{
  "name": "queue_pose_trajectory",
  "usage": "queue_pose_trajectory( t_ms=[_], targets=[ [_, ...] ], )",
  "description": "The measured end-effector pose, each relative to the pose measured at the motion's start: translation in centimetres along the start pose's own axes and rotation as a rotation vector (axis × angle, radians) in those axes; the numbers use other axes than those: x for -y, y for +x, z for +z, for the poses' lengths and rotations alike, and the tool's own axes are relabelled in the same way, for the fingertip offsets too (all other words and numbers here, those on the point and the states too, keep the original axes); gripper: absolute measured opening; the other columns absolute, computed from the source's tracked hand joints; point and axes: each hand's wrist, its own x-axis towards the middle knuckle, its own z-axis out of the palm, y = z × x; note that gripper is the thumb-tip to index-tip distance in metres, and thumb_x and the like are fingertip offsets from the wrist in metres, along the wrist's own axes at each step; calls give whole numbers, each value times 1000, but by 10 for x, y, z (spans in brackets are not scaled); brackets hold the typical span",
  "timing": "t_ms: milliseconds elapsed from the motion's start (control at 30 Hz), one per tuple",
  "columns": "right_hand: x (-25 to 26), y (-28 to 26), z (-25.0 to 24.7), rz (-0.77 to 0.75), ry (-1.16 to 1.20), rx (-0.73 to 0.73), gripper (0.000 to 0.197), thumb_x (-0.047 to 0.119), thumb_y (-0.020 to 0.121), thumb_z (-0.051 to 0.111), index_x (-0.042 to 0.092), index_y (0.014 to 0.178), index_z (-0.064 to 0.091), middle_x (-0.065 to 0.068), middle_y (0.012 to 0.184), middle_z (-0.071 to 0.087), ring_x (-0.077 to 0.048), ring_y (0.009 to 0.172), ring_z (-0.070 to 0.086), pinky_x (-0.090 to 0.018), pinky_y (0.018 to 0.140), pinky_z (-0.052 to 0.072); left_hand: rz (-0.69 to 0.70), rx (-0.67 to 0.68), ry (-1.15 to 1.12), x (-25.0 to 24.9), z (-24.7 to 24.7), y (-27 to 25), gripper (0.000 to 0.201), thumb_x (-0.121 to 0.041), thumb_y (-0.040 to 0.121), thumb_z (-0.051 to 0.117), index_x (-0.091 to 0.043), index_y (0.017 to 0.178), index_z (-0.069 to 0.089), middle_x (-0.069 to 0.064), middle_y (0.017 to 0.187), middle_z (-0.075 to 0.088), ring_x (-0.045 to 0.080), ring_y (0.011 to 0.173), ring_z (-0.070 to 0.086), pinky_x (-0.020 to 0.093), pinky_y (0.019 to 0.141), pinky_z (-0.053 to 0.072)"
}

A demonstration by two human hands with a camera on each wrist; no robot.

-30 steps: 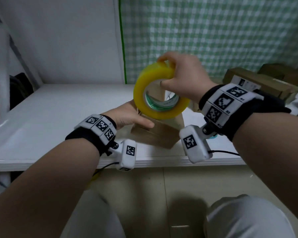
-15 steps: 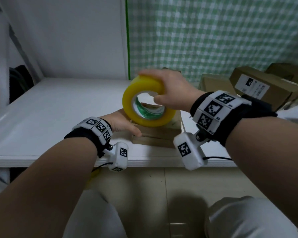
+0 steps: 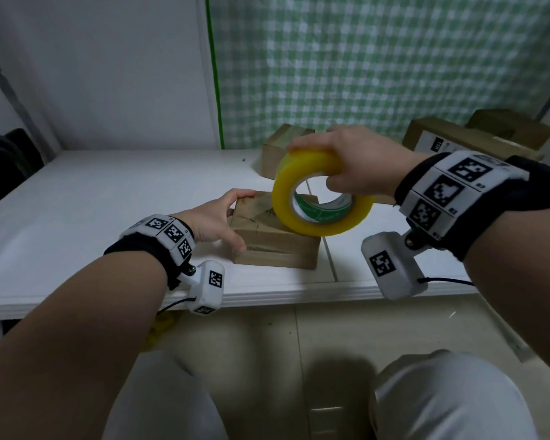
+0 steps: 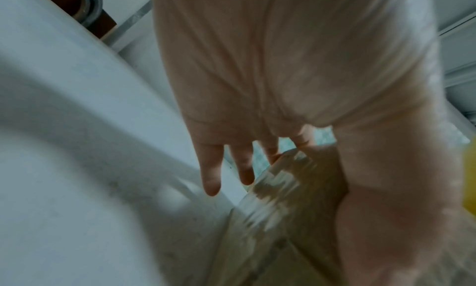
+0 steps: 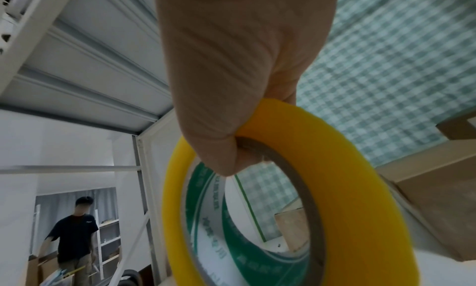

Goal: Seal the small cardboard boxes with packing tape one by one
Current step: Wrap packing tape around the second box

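Observation:
A small brown cardboard box point(image 3: 269, 246) lies flat near the front edge of the white table point(image 3: 92, 211). My left hand point(image 3: 218, 217) grips its left end, thumb on the near side and fingers over the far corner; the left wrist view shows the box point(image 4: 280, 205) blurred under the fingers point(image 4: 212, 168). My right hand point(image 3: 350, 166) holds a yellow roll of packing tape point(image 3: 318, 198) by its rim, thumb inside the core, just above the box's right part. In the right wrist view the roll point(image 5: 342, 198) fills the lower middle, with green print inside.
More cardboard boxes stand behind: one point(image 3: 283, 147) at the table's back middle, larger ones point(image 3: 477, 138) at the back right against the green checked cloth point(image 3: 378, 58). Another person point(image 5: 74, 235) walks far off in the right wrist view. My knees are below the table edge.
The box went from tilted on edge to lying flat on the table. My right hand carried the tape roll lower over it. My left hand slid to the box's left end.

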Motion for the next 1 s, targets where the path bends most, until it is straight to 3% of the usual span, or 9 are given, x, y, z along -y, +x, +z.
queue_pose_trajectory(
  t_ms=[133, 233, 300, 400, 533, 633, 800, 900, 1000],
  targets=[
    [1, 0, 2, -27, -37, -29, 65, 17, 84, 60, 45, 138, 38, 4, 112, 49, -18, 103, 47, -32, 75, 41, -25, -8, 236, -7, -4, 1, 106, -14, 54, 90, -41, 136, 29, -8, 130, 45, 17, 125, 41, 32, 103, 36],
    [2, 0, 4, -43, -40, -66, 61, 20, 84, 59, 43, 138, 40, 1, 121, 53, -22, 110, 50, -31, 75, 38, -3, -48, 561, -30, -5, 3, 107, -33, 59, 88, -23, 146, 26, -1, 143, 28, 17, 132, 27, 31, 110, 27],
    [2, 0, 4, -44, -43, -88, 60, 21, 85, 59, 43, 138, 40, 1, 122, 53, -22, 111, 50, -30, 74, 36, 50, -38, 668, -44, 1, 7, 108, -44, 55, 87, -20, 144, 31, 2, 143, 30, 20, 133, 27, 34, 113, 26],
    [2, 0, 6, -41, -25, -112, 60, 20, 84, 58, 41, 138, 41, -2, 122, 54, -24, 110, 51, -29, 75, 36, 58, -9, 650, -54, 14, 14, 96, -43, 51, 90, -22, 133, 44, -2, 129, 51, 19, 118, 48, 37, 104, 41],
    [-3, 2, 10, -63, 42, -129, 60, 18, 84, 60, 38, 138, 43, -3, 122, 54, -24, 112, 50, -28, 78, 34, 36, -38, 682, -56, 17, 21, 103, -46, 39, 89, -24, 130, 45, -5, 125, 53, 18, 112, 52, 40, 99, 46],
    [-4, 0, 8, -95, 20, -106, 60, 19, 85, 58, 41, 138, 41, -1, 122, 51, -22, 111, 48, -29, 77, 34, 6, -38, 754, -57, 15, 22, 92, -40, 45, 89, -24, 126, 46, -4, 120, 54, 19, 106, 53, 40, 95, 47],
    [-18, -10, 0, -88, -113, -40, 64, 11, 84, 56, 46, 136, 41, 7, 108, 46, -21, 108, 50, -31, 71, 39, -1, -34, 792, -57, 15, 23, 103, -32, 53, 90, -21, 140, 36, -5, 131, 47, 14, 114, 46, 25, 94, 39],
    [-34, -18, 5, -65, -199, 31, 68, 9, 82, 54, 50, 135, 40, 5, 113, 49, -23, 107, 52, -33, 67, 41, 7, -62, 829, -56, 16, 22, 114, -31, 54, 90, -18, 147, 24, -1, 139, 42, 17, 120, 43, 28, 100, 37],
    [-44, -24, 16, -46, -206, 61, 68, 10, 82, 53, 51, 135, 38, 7, 112, 47, -22, 105, 53, -30, 63, 36, 5, -64, 827, -55, 16, 21, 120, -30, 54, 91, -19, 149, 19, 0, 143, 38, 18, 125, 41, 30, 104, 36]
  ],
)
